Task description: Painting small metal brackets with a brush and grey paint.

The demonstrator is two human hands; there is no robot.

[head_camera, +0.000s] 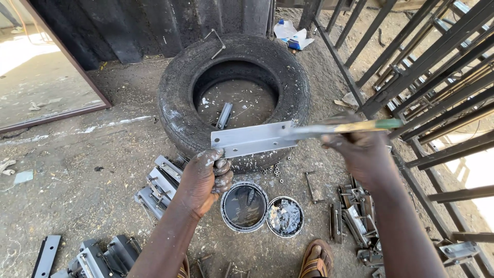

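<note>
1. left hand (203, 180), paint-smeared, clamped on lower end of flat grey metal angle bracket (252, 139), held above worn black rubber tyre (234, 98).
2. right hand (360, 149) closed around green-tipped wooden-handled paintbrush (339, 127), bristles touching bracket.
3. round open paint tin (244, 206) and its lid (285, 216) on dirt ground below.
4. judged midway: bracket mostly coated; grey brackets stacked at left (159, 185), more at right (355, 216).

Bare forearms, no sleeves. Left hand (203, 180) smeared with grey paint on fingers and knuckles; right hand (363, 149) unmarked. Striped brown sandal (315, 260) on one foot.
</note>
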